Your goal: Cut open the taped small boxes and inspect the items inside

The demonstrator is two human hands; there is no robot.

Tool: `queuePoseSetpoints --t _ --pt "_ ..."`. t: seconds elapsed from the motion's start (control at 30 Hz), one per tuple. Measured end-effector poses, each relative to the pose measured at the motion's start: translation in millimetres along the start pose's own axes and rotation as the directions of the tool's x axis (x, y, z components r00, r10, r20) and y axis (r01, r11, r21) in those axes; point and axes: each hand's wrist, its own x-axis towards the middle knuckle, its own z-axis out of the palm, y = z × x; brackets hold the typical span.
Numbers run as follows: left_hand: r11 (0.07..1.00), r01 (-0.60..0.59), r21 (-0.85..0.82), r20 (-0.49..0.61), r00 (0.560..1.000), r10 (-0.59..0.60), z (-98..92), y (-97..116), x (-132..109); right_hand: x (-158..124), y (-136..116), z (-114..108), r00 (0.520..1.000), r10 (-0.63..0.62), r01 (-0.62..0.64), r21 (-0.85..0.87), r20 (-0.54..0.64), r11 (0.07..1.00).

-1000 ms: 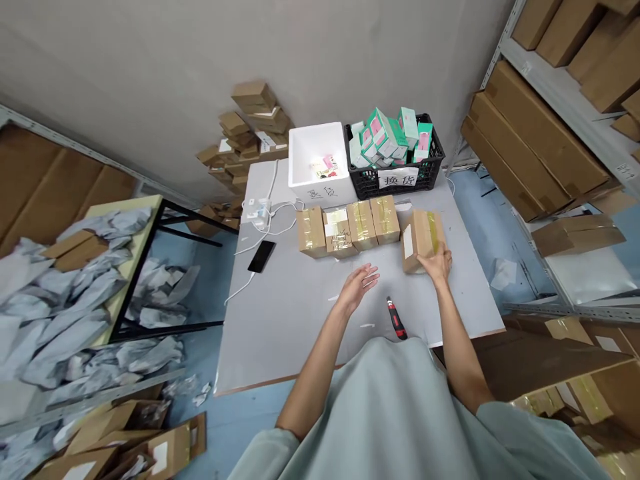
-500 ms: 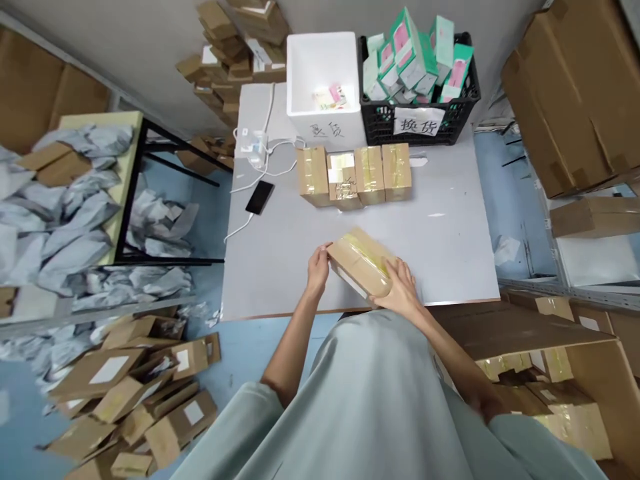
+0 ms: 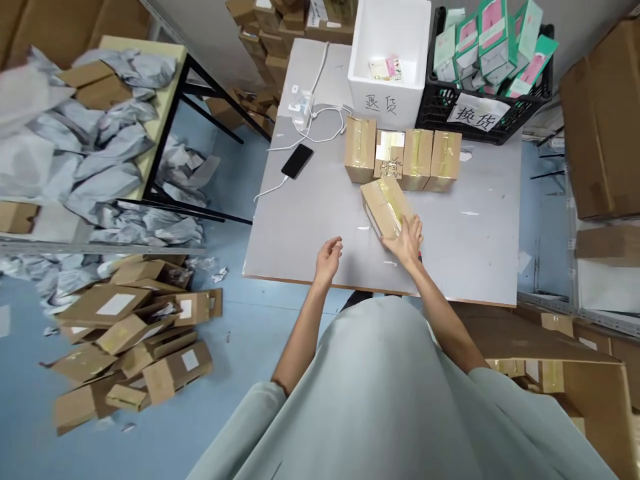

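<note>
While our right hand (image 3: 406,241) grips the taped box (image 3: 384,199) by its near end, fingers spread around it, presumably to steady it before the row of four boxes (image 3: 417,159), our left hand (image 3: 328,261) hovers empty, fingers loosely curled. The gray table (image 3: 295,230) stands on blue floor (image 3: 240,373), heaped cartons (image 3: 173,377) leftward.

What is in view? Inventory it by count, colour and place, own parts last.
held box: one, brown, over the table
table: one, grey, centre
taped boxes: four, brown, row across the table
bin: one, white, table's far edge
crate: one, black, beside bin
cartons: several, green and pink, in crate
phone: one, black, table's left
parcels: many, grey, left side
floor boxes: many, brown, lower left
large carton: one, brown, lower right
shirt: one, pale green, bottom
left hand: one, bare, apart from held box
right hand: one, bare, on held box
</note>
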Motion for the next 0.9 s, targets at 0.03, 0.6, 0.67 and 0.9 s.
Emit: queuePoseSetpoints --t 0.03,0.6,0.67,0.9 --pt "1.0 0.002 -0.001 0.028 1.0 -0.002 -2.3 0.7 0.1 7.9 -2.7 2.2 1.0 0.023 -0.023 0.005 -0.016 1.0" --pt "0.993 0.085 0.087 0.178 0.979 -0.099 -98.4 -45.0 57.2 -110.2 30.2 12.1 0.992 -0.032 0.025 0.058 0.126 0.998" --pt "0.99 0.099 0.097 0.222 0.968 -0.119 -99.8 -51.3 57.3 -119.8 36.2 25.0 0.982 0.168 -0.184 0.225 0.088 0.957" --pt "0.995 0.08 0.062 0.352 0.931 -0.097 -76.1 -61.4 51.0 -139.0 30.0 73.0 0.929 0.328 -0.366 0.557 0.172 0.745"
